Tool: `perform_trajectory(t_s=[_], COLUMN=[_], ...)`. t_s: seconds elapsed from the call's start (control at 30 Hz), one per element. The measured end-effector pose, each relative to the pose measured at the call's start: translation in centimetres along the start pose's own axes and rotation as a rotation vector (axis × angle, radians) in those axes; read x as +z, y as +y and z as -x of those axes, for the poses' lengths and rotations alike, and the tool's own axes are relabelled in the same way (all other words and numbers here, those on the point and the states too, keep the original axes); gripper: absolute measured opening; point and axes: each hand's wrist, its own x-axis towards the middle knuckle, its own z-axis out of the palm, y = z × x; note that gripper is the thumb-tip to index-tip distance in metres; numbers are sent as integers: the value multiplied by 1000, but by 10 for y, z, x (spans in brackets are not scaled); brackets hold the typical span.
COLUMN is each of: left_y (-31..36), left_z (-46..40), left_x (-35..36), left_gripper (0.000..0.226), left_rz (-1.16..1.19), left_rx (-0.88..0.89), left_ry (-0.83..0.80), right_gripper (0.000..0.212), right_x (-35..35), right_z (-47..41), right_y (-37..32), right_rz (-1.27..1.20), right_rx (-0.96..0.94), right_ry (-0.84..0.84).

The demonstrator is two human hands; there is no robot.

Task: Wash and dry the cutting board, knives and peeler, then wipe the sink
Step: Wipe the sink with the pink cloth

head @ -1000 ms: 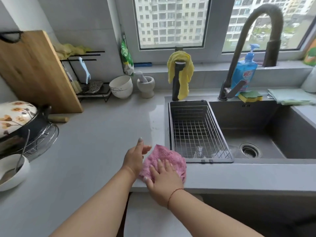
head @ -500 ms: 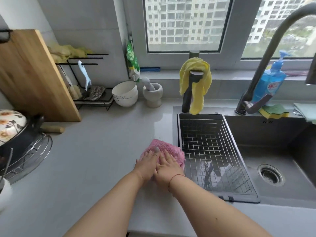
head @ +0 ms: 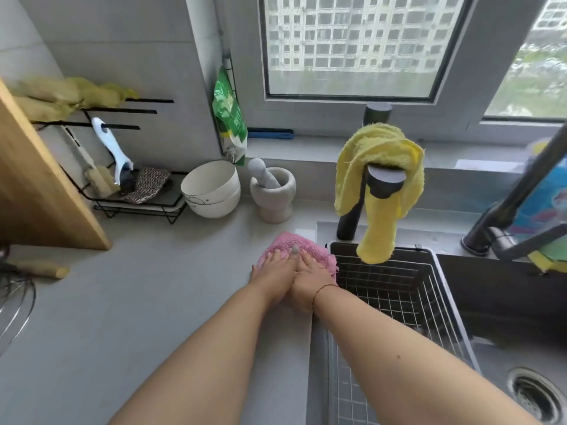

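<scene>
**Both hands pressing the cloth along the sink's left rim**

The left hand and right hand lie side by side, fingers straight and flat, each grip apart and pressing down on a crumpled pink cloth. A second ago the cloth lay at the near edge of the table, by the sink's front-left corner; it now sits at the far-left corner of the sink, just beside the wire basket and below the hanging yellow towel. The stroke thus runs away from the person along the rim, which suggests the final step, wiping around the sink, is under way. The cutting board stands propped at the table's left edge, its long axis tilted up toward the wall; the peeler hangs on the rack, handle up, long axis near vertical. Both appear put away. The knives cannot be made out clearly.
</scene>
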Motion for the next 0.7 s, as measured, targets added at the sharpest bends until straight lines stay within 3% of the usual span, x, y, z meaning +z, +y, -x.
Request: perform_trajectory(t_s=[0.33,0.5,0.7], left_y=[15,-1,-47], left_z=[-68,-52,-22], left_x=[-18,-22,-49], left_gripper=[65,61,62], left_rz=[-45,-31,35], left_rx=[-13,4,-99], left_ry=[56,23,58], right_gripper=[79,73,65], right_x=[-25,-18,-20], right_z=[-57,-40,-50], right_y=[31,2,-41], right_rz=[65,66,-47], right_rx=[14,41,-113], right_ry=[31,59,23])
